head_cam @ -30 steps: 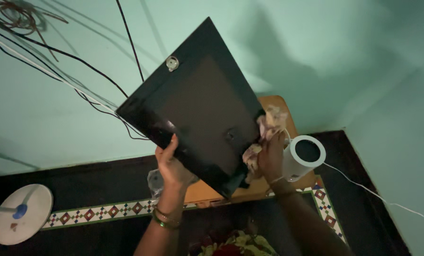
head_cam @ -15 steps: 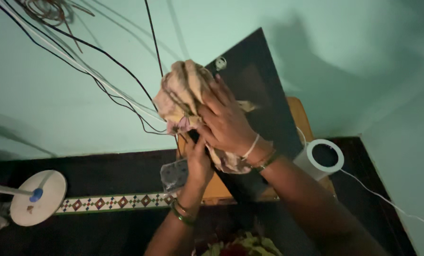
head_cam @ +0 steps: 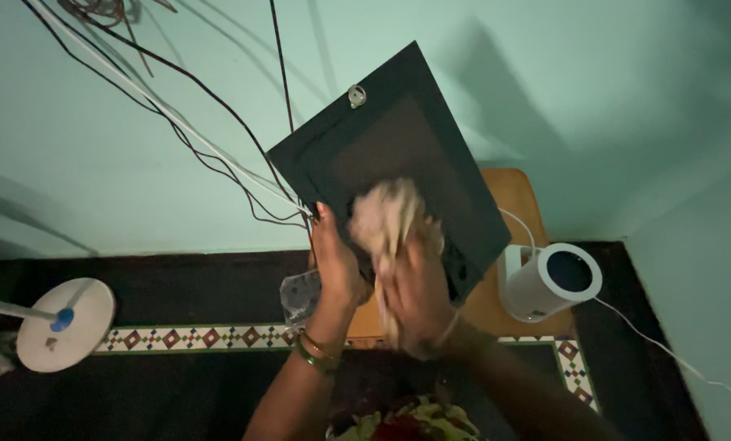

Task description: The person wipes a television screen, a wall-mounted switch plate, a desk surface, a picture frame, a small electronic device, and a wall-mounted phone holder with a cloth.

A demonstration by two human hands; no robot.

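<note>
My right hand [head_cam: 418, 290] is smeared by motion blur, so I cannot make out its separate fingers or how tightly they close on the pale crumpled cloth [head_cam: 382, 220]. That cloth and hand cover the lower middle of the flat black rectangular frame back [head_cam: 390, 155]. My left hand [head_cam: 335, 261] hides the frame's lower left edge, and its fingertips vanish behind the board. The tan wooden stool top [head_cam: 512, 196] is mostly concealed by the frame. The round white fan base [head_cam: 63, 322] has its pole cut off at the left edge. The dark and white hanging cables [head_cam: 177, 106] run out past the top edge.
</note>
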